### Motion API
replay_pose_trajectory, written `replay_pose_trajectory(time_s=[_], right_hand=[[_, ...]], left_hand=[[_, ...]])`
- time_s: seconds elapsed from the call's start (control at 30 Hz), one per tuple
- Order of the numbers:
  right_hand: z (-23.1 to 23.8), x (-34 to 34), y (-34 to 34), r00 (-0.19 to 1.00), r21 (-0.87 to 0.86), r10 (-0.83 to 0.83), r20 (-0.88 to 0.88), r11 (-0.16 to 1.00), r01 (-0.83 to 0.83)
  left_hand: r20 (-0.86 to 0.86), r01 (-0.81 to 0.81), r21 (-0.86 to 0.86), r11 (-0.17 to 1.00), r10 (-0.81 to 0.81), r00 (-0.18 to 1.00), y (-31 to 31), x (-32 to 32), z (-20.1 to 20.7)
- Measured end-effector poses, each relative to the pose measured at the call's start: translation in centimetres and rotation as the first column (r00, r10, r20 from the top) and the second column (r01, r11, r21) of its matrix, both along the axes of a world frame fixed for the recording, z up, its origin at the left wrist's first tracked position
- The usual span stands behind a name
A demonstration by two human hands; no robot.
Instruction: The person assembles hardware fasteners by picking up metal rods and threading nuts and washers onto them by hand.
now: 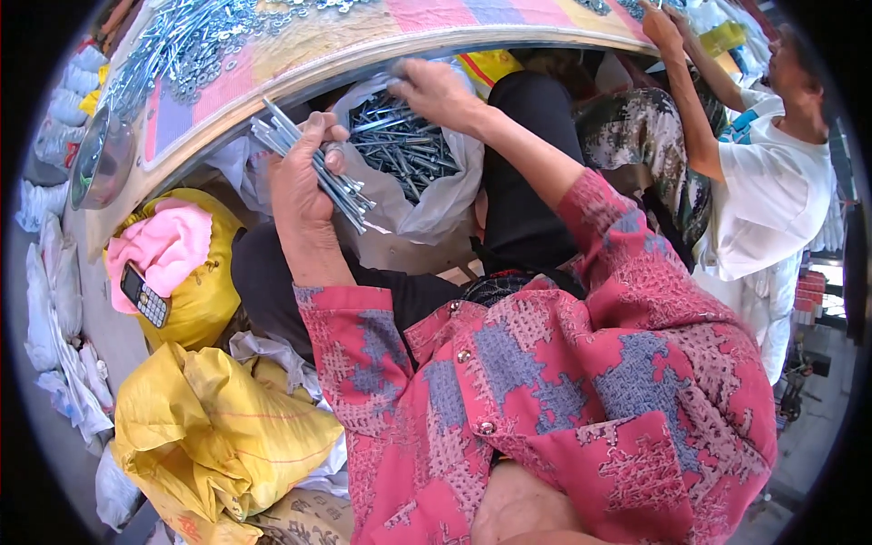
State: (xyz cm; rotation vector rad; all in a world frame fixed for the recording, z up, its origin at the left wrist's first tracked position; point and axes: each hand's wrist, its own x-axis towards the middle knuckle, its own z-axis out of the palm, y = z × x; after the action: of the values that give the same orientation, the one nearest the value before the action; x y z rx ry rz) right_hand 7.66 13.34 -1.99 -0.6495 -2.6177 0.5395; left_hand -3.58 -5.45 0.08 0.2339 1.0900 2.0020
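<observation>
A bundle of long silver bolts is gripped in my left hand, its fingers wrapped round the shanks. The bolts lie slantwise, sticking out at both ends of the fist. Close by on the right, a white plastic bag stands rolled open between my knees, full of dark grey bolts. Above its far right rim is my right hand, near the table edge. Motion smears its fingertips, so I cannot see whether anything is between them.
The table has a checked cloth, with loose bolts and washers heaped at far left. A clear bowl is at its left edge. Beside my left knee, a yellow sack bears a pink cloth and a phone. Another person sits at right.
</observation>
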Motion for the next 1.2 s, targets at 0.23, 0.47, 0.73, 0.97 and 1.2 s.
replay_pose_trajectory(time_s=[0.23,0.47,0.73,0.97,1.2], right_hand=[[4.6,0.2,-3.4,0.933,-0.845,0.144,-0.328,0.397,-0.359],[5.1,0.3,0.4,0.911,-0.679,0.020,-0.412,0.659,-0.322],[5.5,-3.8,9.4,0.933,-0.512,-0.101,-0.345,0.853,-0.098],[3.1,-9.3,21.7,0.913,0.287,-0.305,-0.271,0.880,0.379],[4.2,-7.7,23.3,0.948,0.063,-0.254,-0.193,0.961,0.271]], left_hand=[[-0.103,0.311,0.018,0.950,-0.308,0.946,2.7,3.3,0.7],[-0.005,0.312,0.113,0.943,-0.314,0.949,5.2,4.9,0.4],[0.273,0.285,0.106,0.953,-0.304,0.913,7.1,4.4,0.7],[0.265,0.237,0.025,0.971,-0.235,0.935,7.9,3.9,0.6],[-0.018,0.237,-0.103,0.966,-0.240,0.971,7.6,3.9,1.4]])
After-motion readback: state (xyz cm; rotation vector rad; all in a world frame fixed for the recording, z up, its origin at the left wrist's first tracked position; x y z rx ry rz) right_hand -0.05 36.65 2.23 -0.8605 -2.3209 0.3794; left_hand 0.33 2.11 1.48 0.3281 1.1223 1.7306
